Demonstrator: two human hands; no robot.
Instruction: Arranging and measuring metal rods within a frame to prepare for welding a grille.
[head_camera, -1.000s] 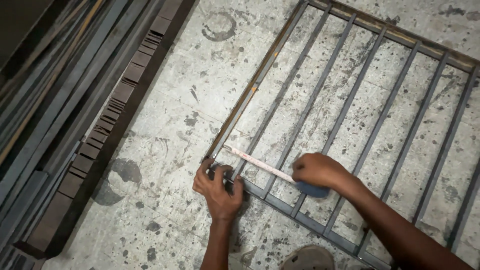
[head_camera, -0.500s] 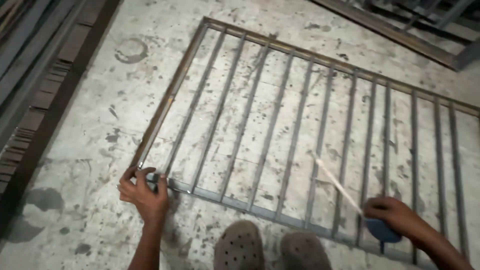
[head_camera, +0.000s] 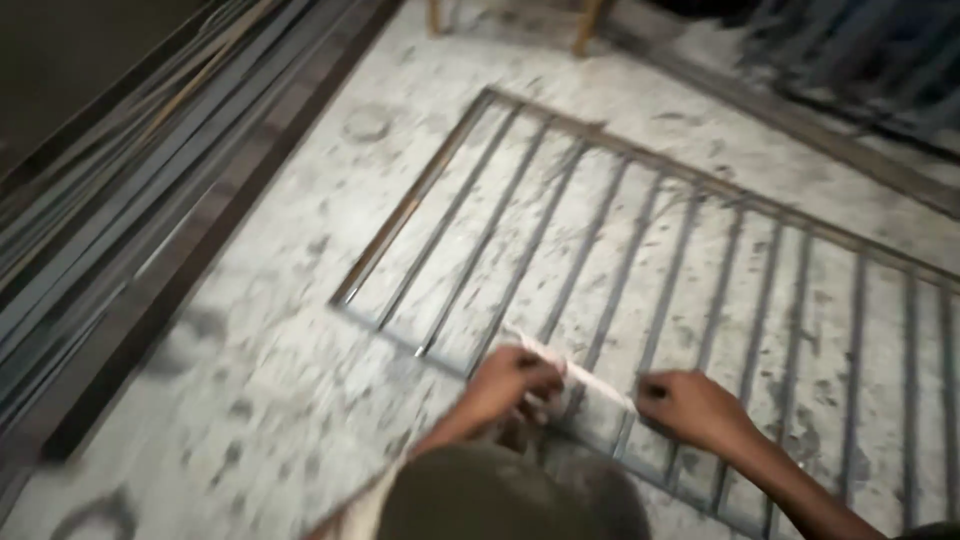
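A rectangular metal grille (head_camera: 700, 250) with several parallel bars lies flat on the concrete floor. A pale measuring tape (head_camera: 585, 378) is stretched a short way over its near rail. My left hand (head_camera: 512, 385) pinches the tape's left end down against the rail, a few bars in from the grille's left corner. My right hand (head_camera: 695, 405) is closed on the tape's other end, about two bars to the right. The tape's case is hidden under that hand. The picture is blurred by motion.
Long dark steel bars and strips (head_camera: 120, 230) lie stacked along the left. More metal sections (head_camera: 850, 90) rest at the back right, with two wooden legs (head_camera: 585, 25) at the top. A dark rounded shape (head_camera: 500, 495) fills the bottom edge.
My left hand has left the grille's near-left corner and moved right along the rail. My right hand has come back toward it, so the tape span is much shorter. The view swung.
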